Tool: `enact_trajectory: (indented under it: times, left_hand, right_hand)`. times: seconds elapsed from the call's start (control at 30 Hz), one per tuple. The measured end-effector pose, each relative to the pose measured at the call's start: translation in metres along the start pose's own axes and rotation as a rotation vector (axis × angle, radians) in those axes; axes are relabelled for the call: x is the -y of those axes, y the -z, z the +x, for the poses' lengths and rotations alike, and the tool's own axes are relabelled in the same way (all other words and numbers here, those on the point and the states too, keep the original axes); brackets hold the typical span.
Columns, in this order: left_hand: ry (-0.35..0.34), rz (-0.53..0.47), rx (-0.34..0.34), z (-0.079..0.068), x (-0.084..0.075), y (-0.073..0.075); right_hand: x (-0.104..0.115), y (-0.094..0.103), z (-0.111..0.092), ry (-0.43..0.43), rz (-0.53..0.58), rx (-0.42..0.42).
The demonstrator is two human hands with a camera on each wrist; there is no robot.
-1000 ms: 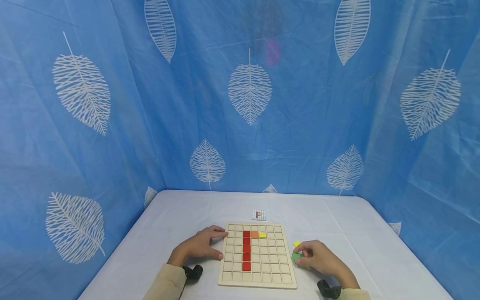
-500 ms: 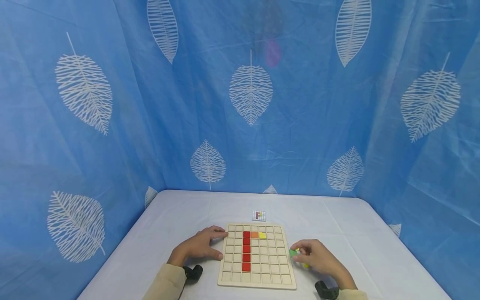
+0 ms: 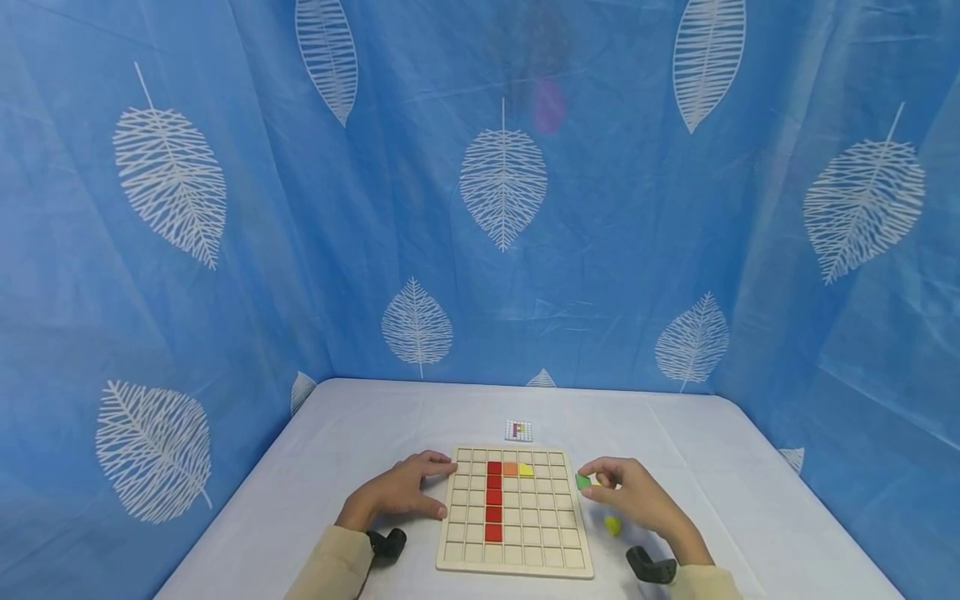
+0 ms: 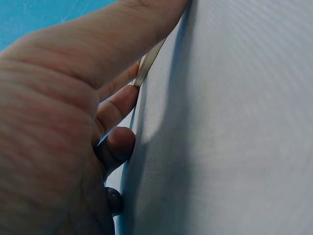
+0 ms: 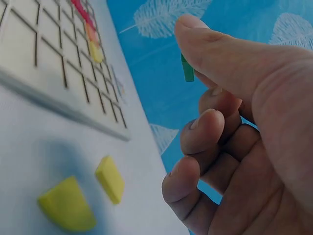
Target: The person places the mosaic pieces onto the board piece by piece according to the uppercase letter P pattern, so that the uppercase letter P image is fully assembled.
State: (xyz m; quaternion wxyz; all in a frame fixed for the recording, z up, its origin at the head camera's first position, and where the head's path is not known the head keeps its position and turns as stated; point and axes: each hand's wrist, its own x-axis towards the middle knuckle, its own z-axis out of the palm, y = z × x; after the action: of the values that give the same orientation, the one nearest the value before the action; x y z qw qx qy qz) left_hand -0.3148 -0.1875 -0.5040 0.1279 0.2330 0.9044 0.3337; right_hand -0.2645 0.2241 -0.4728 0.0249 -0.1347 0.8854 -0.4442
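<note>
My right hand pinches a small green tile between thumb and fingers, just off the right edge of a wooden grid board. In the right wrist view the green tile is held above the table, mostly hidden by the thumb. Along the board's left edge rests my left hand, thumb and fingers spread and touching the wood. Set in the board are a column of red tiles, an orange tile and a yellow tile with a slanted or rounded corner.
On the white table, right of the board, lie a yellow quarter-round piece and a yellow block. A small card with a coloured grid pattern lies behind the board. Blue leaf-printed cloth surrounds the table.
My right hand lifts the green tile and moves it away from me along the board's right side, uncovering a yellow piece. The left hand and the board stay in place.
</note>
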Motion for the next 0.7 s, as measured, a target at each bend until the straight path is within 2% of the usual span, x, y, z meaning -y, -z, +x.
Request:
enact_trajectory:
  times: [0.27,0.47,0.7]
  left_hand:
    - [0.003,0.005,-0.001,-0.001,-0.001,0.0]
    - [-0.012,0.005,0.0,-0.001,-0.001,-0.001]
    - [-0.009,0.013,0.003,0.0,0.0,-0.001]
  right_hand:
    - [0.011,-0.002,0.008,0.033,0.012,-0.044]
    - [0.016,-0.007,0.014,0.081,0.039,-0.038]
    - [0.022,-0.014,0.019,0.097,0.108,-0.047]
